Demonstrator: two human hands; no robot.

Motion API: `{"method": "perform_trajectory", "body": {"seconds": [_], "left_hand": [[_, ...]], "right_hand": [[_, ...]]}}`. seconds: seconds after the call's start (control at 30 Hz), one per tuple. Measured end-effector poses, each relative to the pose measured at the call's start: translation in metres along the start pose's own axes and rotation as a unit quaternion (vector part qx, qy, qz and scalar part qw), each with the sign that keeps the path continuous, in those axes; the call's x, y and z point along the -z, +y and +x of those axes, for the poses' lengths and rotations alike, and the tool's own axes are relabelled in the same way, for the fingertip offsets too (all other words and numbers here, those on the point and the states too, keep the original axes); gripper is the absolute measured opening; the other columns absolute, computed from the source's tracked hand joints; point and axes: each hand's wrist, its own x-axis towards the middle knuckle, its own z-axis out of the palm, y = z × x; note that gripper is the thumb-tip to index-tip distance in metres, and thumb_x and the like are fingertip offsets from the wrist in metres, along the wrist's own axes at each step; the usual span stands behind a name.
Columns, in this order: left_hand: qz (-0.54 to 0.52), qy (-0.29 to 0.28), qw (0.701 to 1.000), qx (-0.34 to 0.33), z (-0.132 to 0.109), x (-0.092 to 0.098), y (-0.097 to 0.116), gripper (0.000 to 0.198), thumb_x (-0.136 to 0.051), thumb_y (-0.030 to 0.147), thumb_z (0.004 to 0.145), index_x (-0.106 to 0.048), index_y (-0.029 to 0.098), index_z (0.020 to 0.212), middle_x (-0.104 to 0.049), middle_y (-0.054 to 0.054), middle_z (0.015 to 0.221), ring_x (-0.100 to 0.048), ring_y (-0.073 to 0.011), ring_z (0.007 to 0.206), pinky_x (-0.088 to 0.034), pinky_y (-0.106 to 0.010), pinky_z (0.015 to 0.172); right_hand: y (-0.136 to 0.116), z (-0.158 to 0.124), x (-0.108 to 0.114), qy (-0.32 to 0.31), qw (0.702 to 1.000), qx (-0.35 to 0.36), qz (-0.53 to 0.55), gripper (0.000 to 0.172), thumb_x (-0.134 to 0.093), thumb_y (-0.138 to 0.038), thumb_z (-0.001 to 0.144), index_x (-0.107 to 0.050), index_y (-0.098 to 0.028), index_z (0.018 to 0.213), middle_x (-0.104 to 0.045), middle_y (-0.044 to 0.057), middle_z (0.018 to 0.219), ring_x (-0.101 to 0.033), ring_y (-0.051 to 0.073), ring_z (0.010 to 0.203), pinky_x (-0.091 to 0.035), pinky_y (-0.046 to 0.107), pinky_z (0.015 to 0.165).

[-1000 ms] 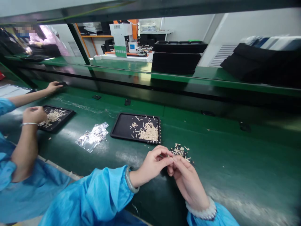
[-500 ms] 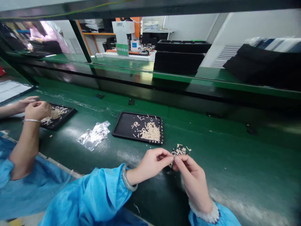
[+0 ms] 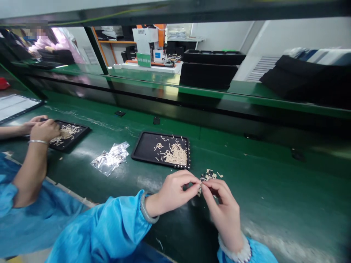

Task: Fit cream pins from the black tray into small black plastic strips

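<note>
My left hand (image 3: 172,191) and my right hand (image 3: 222,204) meet fingertip to fingertip over the green belt (image 3: 274,190), both pinched on a tiny pale part (image 3: 199,190) held between them. Just beyond my fingers lies a small heap of pale and dark small parts (image 3: 210,175) on the belt. A black tray (image 3: 142,148) with a pile of pale sticks (image 3: 174,155) sits farther back, left of the heap. My sleeves are blue, with a bangle on the left wrist and a beaded band on the right.
A crumpled clear plastic bag (image 3: 109,157) lies left of the tray. A co-worker's hands (image 3: 41,128) work over a second black tray (image 3: 71,136) at the left. Small dark pieces (image 3: 156,120) sit on the belt. Black trays (image 3: 208,69) and a machine (image 3: 148,45) stand beyond the raised rail.
My two hands have stayed pinched together on the small part, shifting slightly. The co-worker's far hand drew back from the belt and joined the other over the left tray.
</note>
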Motion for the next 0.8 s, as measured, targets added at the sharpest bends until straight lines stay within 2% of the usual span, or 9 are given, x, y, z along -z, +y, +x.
{"method": "perform_trajectory", "body": {"seconds": [0.13, 0.27, 0.33, 0.43, 0.53, 0.67, 0.73, 0.8], "left_hand": [[0.111, -0.024, 0.991, -0.071, 0.002, 0.015, 0.005, 0.020, -0.046, 0.020, 0.086, -0.065, 0.016, 0.087, -0.065, -0.004, 0.085, -0.058, -0.0139, 0.082, -0.045, -0.023, 0.075], [0.266, -0.067, 0.952, -0.138, 0.004, 0.033, 0.006, 0.026, -0.038, 0.020, 0.089, -0.064, 0.018, 0.090, -0.064, -0.004, 0.088, -0.057, -0.0157, 0.083, -0.044, -0.026, 0.075], [0.291, -0.071, 0.943, -0.144, 0.005, 0.039, 0.003, 0.027, -0.037, 0.020, 0.090, -0.064, 0.017, 0.091, -0.064, -0.005, 0.089, -0.057, -0.0163, 0.083, -0.044, -0.027, 0.075], [0.224, -0.036, 0.968, -0.108, 0.007, 0.042, -0.003, 0.023, -0.041, 0.019, 0.088, -0.065, 0.018, 0.089, -0.065, -0.004, 0.087, -0.058, -0.0158, 0.084, -0.044, -0.027, 0.077], [0.074, 0.020, 0.996, -0.049, 0.011, 0.042, -0.010, 0.016, -0.049, 0.019, 0.085, -0.065, 0.016, 0.085, -0.065, -0.004, 0.086, -0.058, -0.0141, 0.083, -0.045, -0.024, 0.076], [-0.071, 0.065, 0.994, 0.050, 0.015, 0.045, -0.024, 0.014, -0.055, 0.023, 0.082, -0.065, 0.014, 0.082, -0.064, -0.004, 0.082, -0.058, -0.0135, 0.075, -0.046, -0.022, 0.067], [-0.097, 0.079, 0.988, 0.088, 0.016, 0.048, -0.031, 0.015, -0.056, 0.025, 0.081, -0.064, 0.013, 0.081, -0.064, -0.004, 0.080, -0.057, -0.0133, 0.072, -0.045, -0.023, 0.065], [-0.100, 0.084, 0.986, 0.105, 0.016, 0.051, -0.036, 0.015, -0.056, 0.026, 0.081, -0.064, 0.013, 0.081, -0.064, -0.004, 0.078, -0.056, -0.0127, 0.070, -0.044, -0.023, 0.064]], "right_hand": [[-0.009, 0.007, 0.001, -0.044, 0.996, 0.069, -0.040, 0.011, -0.053, -0.017, 0.085, -0.061, -0.023, 0.091, -0.061, 0.005, 0.085, -0.058, 0.020, 0.079, -0.046, 0.033, 0.071], [-0.012, 0.020, 0.000, -0.091, 0.984, 0.123, -0.091, 0.013, -0.053, -0.017, 0.084, -0.061, -0.023, 0.091, -0.062, 0.005, 0.085, -0.059, 0.020, 0.079, -0.046, 0.032, 0.072], [-0.013, 0.027, -0.003, -0.110, 0.975, 0.144, -0.128, 0.012, -0.053, -0.018, 0.084, -0.062, -0.023, 0.090, -0.063, 0.005, 0.084, -0.060, 0.020, 0.078, -0.046, 0.032, 0.072], [-0.016, 0.037, -0.012, -0.114, 0.969, 0.161, -0.151, 0.011, -0.052, -0.020, 0.085, -0.062, -0.023, 0.088, -0.063, 0.004, 0.083, -0.060, 0.018, 0.076, -0.046, 0.030, 0.070], [-0.018, 0.046, -0.024, -0.092, 0.979, 0.141, -0.112, 0.011, -0.050, -0.020, 0.085, -0.059, -0.021, 0.080, -0.061, 0.003, 0.078, -0.059, 0.016, 0.069, -0.046, 0.028, 0.064], [-0.010, 0.062, -0.033, -0.055, 0.993, 0.064, -0.080, 0.012, -0.051, -0.025, 0.084, -0.059, -0.019, 0.076, -0.061, 0.002, 0.072, -0.058, 0.015, 0.062, -0.047, 0.026, 0.057], [-0.007, 0.069, -0.033, -0.040, 0.996, 0.017, -0.078, 0.014, -0.053, -0.029, 0.083, -0.061, -0.019, 0.080, -0.063, 0.002, 0.069, -0.059, 0.016, 0.060, -0.048, 0.027, 0.057], [-0.007, 0.074, -0.033, -0.040, 0.996, -0.001, -0.076, 0.016, -0.054, -0.033, 0.083, -0.062, -0.019, 0.082, -0.065, 0.002, 0.070, -0.060, 0.016, 0.060, -0.048, 0.027, 0.057]]}}
